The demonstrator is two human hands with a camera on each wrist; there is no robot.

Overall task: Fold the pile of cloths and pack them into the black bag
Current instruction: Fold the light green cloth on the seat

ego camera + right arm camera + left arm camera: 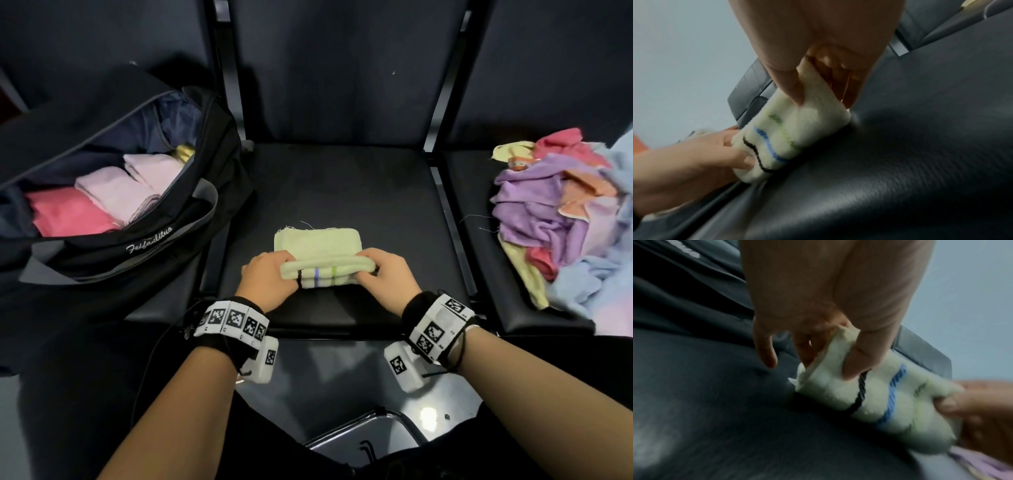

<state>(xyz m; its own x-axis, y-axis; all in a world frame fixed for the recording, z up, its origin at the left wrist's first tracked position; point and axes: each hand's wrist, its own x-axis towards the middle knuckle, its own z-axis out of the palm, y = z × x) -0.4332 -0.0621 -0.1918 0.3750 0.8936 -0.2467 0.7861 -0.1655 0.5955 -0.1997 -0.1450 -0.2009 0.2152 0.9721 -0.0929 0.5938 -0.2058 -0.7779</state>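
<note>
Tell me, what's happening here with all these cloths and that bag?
A person is folding a pale green cloth on a black seat. The left hand and the right hand each pinch one end of its near edge, turning it over the rest. An open black bag on the person's left already holds folded pink cloths. A jumbled pile of cloths waits unfolded on the seat to the right.

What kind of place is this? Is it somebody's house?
Probably not a house; more like a waiting area. A row of joined black padded seats stands on a metal frame. An open black bag and a pile of colourful cloths sit on them.
</note>
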